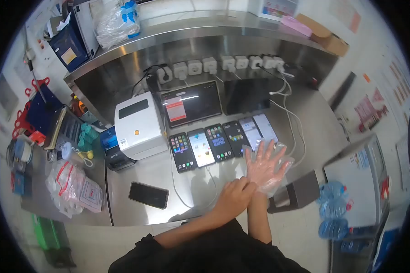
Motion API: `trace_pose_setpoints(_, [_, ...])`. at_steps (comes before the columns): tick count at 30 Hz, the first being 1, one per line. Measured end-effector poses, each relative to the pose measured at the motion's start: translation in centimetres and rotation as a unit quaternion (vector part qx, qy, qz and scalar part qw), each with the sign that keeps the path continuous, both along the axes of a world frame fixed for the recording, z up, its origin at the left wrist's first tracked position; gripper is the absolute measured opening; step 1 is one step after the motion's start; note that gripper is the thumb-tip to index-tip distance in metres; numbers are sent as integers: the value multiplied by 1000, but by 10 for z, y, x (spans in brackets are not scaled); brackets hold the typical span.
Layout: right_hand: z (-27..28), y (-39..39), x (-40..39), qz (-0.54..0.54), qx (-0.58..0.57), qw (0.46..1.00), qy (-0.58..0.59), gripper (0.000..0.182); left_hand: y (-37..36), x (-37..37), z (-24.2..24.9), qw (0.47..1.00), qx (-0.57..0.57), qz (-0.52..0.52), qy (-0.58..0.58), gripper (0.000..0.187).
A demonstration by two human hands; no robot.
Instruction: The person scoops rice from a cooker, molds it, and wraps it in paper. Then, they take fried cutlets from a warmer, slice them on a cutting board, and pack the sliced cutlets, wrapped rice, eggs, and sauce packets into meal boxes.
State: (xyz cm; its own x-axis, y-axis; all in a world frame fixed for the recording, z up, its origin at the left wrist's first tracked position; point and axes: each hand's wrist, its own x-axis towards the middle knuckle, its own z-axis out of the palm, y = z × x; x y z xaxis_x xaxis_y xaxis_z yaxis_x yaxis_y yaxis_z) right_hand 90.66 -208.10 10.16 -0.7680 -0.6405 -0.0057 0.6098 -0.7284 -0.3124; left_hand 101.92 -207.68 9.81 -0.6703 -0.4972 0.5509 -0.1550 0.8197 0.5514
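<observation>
My right hand [265, 166] wears a clear plastic glove [274, 182], its fingers spread above the steel counter. My bare left hand [234, 195] pinches the glove's cuff at the right wrist, fingers closed. Beyond the hands lies a row of several phones with lit screens, among them a white one [200, 148] and a dark one [182, 152]; the gloved fingertips overlap the lower edge of the rightmost phone [265, 127]. Nearer my body, on the left, a dark phone [148, 195] lies flat with its screen off.
A white label printer [141, 125] stands left of the phones. Behind them are two tablets [191, 104] and a row of white chargers [194, 67] with cables. Plastic bags [68, 184] sit at the left; a dark box [300, 189] and water bottles [333, 207] are at the right.
</observation>
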Motion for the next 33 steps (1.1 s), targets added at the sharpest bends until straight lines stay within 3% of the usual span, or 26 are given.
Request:
trace_pose_setpoints(2, [2,-33,-27,65,-9,998,-9,60,-34,-26,4,997,-52,52,-32,14])
trace_pose_setpoints(4, [12,-62,-46,125,-13,992,-17,62,-61,-42,7,993,-118,-10,-10,11])
trace_pose_setpoints(6, [28,-85,-59,145,73,987,-1,63,-72,-54,10,992,-122,-3,9,11])
trace_pose_setpoints(10, [26,-110,-63,137,92,986,17,62,-82,-51,-3,985,-145,-46,83,16])
trace_pose_setpoints(11, [23,-114,-65,141,40,989,-28,60,-74,-53,-15,986,-141,-38,79,16])
trace_pose_setpoints(13, [21,-118,-65,146,-9,986,-74,57,-50,-72,-37,960,13,78,269,42])
trace_pose_setpoints(14, [25,-116,-63,159,-45,982,-94,55,-47,-83,-44,932,1,167,321,68])
trace_pose_setpoints(15, [28,-115,-61,171,-81,975,-113,54,-47,-89,-44,932,3,171,320,68])
trace_pose_setpoints(17, [28,-112,-58,194,-115,964,-138,52,-46,-99,-42,898,239,181,321,80])
trace_pose_setpoints(18, [28,-111,-58,214,-151,952,-159,51,-41,-105,-35,872,308,166,344,63])
trace_pose_setpoints(19, [27,-109,-60,217,-147,952,-156,51,-34,-107,-34,869,309,167,348,63])
trace_pose_setpoints(22, [31,-107,-74,235,-195,940,-153,54,-27,-114,-31,827,418,150,344,36])
trace_pose_setpoints(24, [38,-103,-97,208,-222,951,-59,56,-33,-109,-28,886,448,92,75,18])
trace_pose_setpoints(25, [39,-101,-106,212,-222,950,-61,56,-33,-110,-30,886,447,96,76,18])
trace_pose_setpoints(27, [41,-98,-128,193,-258,945,-48,58,-34,-112,-41,969,211,39,121,10])
trace_pose_setpoints(28, [41,-97,-140,178,-262,947,-49,58,-42,-109,-51,983,138,2,121,6])
trace_pose_setpoints(30, [33,-98,-173,169,-288,942,-23,57,-66,-83,-60,1000,25,2,5,9])
trace_pose_setpoints(32, [26,-99,-201,160,-317,935,4,56,-108,-69,-77,980,80,181,3,17])
trace_pose_setpoints(33, [23,-99,-212,137,-300,941,75,55,-135,-58,-89,955,136,261,-45,26])
